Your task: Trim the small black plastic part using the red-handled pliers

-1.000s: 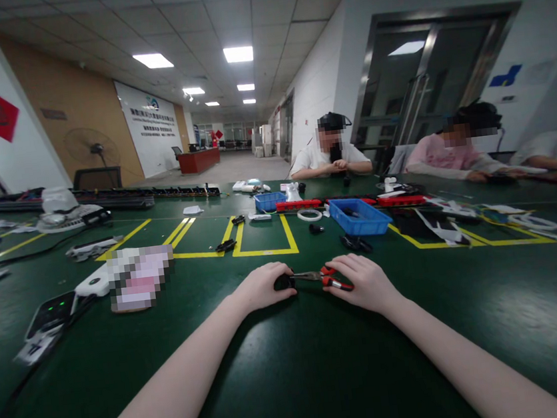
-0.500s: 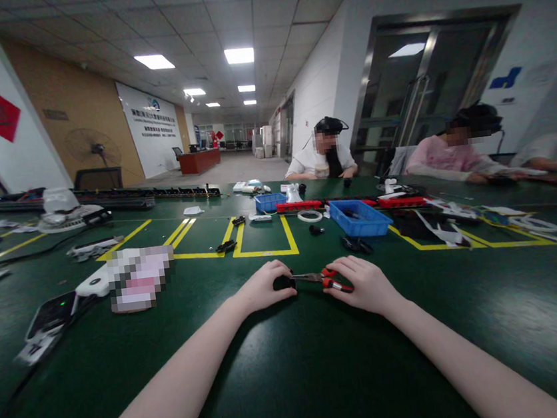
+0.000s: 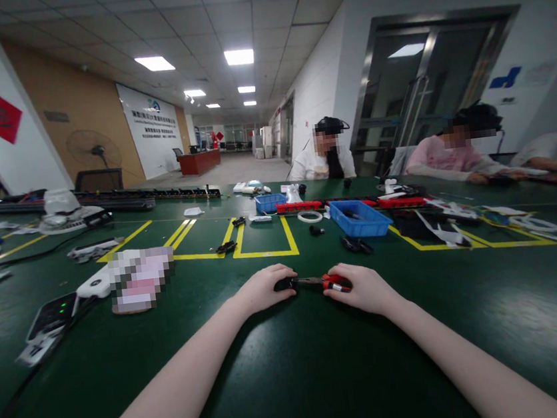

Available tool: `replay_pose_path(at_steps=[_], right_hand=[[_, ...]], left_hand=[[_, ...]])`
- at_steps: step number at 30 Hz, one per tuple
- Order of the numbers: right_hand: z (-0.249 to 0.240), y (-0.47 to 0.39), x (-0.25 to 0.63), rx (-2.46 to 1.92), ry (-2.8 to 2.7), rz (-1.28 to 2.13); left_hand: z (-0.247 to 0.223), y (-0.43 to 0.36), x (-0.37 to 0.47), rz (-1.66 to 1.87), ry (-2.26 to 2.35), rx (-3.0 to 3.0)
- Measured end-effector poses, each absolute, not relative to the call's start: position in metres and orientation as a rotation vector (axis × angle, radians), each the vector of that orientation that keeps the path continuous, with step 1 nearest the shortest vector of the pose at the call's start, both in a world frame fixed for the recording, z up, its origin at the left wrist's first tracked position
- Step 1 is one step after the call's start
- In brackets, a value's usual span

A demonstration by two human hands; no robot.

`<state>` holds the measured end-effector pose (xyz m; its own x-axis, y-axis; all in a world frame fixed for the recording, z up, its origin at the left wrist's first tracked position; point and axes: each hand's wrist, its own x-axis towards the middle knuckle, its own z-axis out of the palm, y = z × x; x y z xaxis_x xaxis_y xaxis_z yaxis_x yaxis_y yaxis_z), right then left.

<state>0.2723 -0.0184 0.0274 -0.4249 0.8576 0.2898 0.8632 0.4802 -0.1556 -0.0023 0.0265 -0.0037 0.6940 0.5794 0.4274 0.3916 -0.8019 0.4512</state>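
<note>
My left hand (image 3: pixel 266 287) is closed round a small black part (image 3: pixel 285 283), its kind too small to make out. Red-handled pliers (image 3: pixel 336 281) are gripped in my right hand (image 3: pixel 362 284), their jaws pointing left. The jaw tips meet the right end of the black part, and I cannot tell whether they clamp it. Both hands are close together just above the green table (image 3: pixel 296 368).
Beyond my hands are a blue bin (image 3: pixel 360 218), a coil of black cable (image 3: pixel 356 245) and a white ring (image 3: pixel 309 216). A pixelated flat object (image 3: pixel 143 281) and a dark device (image 3: pixel 52 318) lie left. Several people sit across the table.
The fingers of my right hand have drawn in and the plier handles have come closer together. My left hand stays almost in place with the black part.
</note>
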Motion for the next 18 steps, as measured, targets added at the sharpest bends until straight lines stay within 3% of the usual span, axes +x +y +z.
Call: replay_pose_path(at_steps=[18], right_hand=[[0.0232,-0.0173,0.275,-1.221,-2.328,-0.307]], left_hand=[[-0.0016,0.0248,-0.0018,0.825,0.828,2.545]])
